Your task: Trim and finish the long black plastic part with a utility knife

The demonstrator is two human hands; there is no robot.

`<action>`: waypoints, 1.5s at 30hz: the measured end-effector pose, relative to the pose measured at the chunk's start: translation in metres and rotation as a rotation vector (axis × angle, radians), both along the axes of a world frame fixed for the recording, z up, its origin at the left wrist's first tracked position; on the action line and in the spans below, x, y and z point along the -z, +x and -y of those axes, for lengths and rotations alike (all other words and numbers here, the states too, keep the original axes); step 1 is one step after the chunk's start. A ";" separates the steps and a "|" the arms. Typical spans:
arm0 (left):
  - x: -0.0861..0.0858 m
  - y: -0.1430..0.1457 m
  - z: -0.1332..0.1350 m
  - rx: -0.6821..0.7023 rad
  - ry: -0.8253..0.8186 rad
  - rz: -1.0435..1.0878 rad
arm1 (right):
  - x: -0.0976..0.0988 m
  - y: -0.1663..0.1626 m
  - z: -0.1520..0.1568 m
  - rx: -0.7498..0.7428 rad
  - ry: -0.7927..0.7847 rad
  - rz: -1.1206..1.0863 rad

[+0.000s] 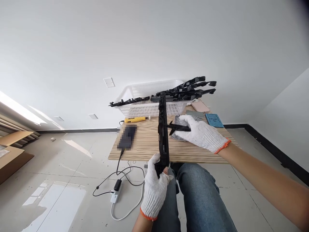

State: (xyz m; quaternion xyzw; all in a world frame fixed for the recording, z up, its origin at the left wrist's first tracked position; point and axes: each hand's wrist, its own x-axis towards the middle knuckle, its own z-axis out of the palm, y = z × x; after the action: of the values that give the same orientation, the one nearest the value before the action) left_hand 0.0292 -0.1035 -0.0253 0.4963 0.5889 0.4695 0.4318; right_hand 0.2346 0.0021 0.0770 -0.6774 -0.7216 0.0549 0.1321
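Note:
A long black plastic strip (163,129) lies lengthwise over the small striped wooden table (145,145), its near end past the table's front edge. My left hand (155,187), in a white knit glove, is closed round that near end above my knee. My right hand (201,133), gloved too, grips a short black tool or clip (178,128) pressed sideways against the middle of the strip. Under the right hand lies a grey cloth (177,129).
A white plastic basket (149,96) stands at the table's back with several black strips (190,88) across it. A yellow screwdriver (135,119), a blurred dark device (127,137), a pink phone (200,106) and a blue card (214,120) lie around. Cables and a power strip (116,193) sit on the floor.

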 end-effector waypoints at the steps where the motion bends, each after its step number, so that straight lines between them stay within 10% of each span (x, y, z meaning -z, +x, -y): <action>1: -0.004 0.002 -0.004 -0.017 -0.023 0.057 | -0.004 -0.001 -0.001 0.023 0.029 -0.049; 8: -0.023 0.009 -0.030 -0.159 -0.039 0.296 | -0.003 -0.014 -0.007 0.079 0.236 -0.279; 14: -0.006 -0.010 -0.038 -0.137 -0.046 0.241 | 0.035 -0.023 -0.012 -0.083 0.092 0.079; 22: -0.011 -0.018 -0.034 -0.114 -0.090 0.181 | 0.035 -0.036 -0.019 -0.183 0.011 0.382; 39: -0.011 -0.030 -0.034 -0.106 -0.177 0.244 | 0.054 -0.013 -0.009 -0.282 0.232 0.226; 45: -0.012 -0.028 -0.040 -0.242 -0.235 0.331 | 0.066 0.004 -0.007 0.043 0.331 0.197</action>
State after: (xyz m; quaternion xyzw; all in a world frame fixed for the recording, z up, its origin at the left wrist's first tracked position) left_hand 0.0016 -0.0640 -0.0135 0.2846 0.6158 0.5213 0.5177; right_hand 0.2382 0.0087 0.0105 -0.6637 -0.7156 -0.1340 0.1718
